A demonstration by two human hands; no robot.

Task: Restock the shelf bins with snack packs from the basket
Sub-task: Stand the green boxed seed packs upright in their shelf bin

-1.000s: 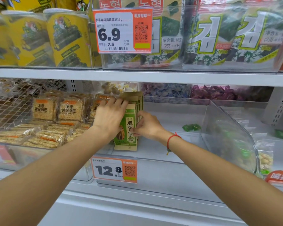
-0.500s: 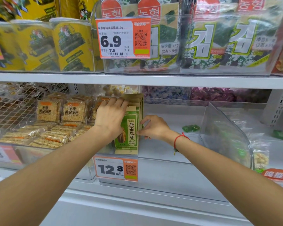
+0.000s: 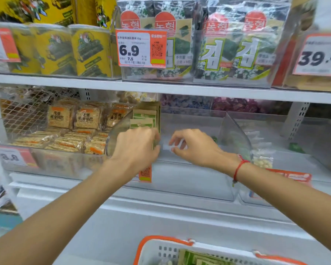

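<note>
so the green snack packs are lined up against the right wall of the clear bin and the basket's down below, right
Not quite. In the head view the green snack packs stand against the left wall of the clear bin, by the left hand. The basket is indeed below.

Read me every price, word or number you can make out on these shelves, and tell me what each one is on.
"6.9" and "7.5": orange price tag, upper shelf.
"39.8": right price tag.
"김": seaweed packs.
"黄金锅巴": rice cracker packs.
"8.8": blurred lower left tag.
Green snack packs and small print: unreadable.

Bright, even light — soft blur, edges warped
</note>
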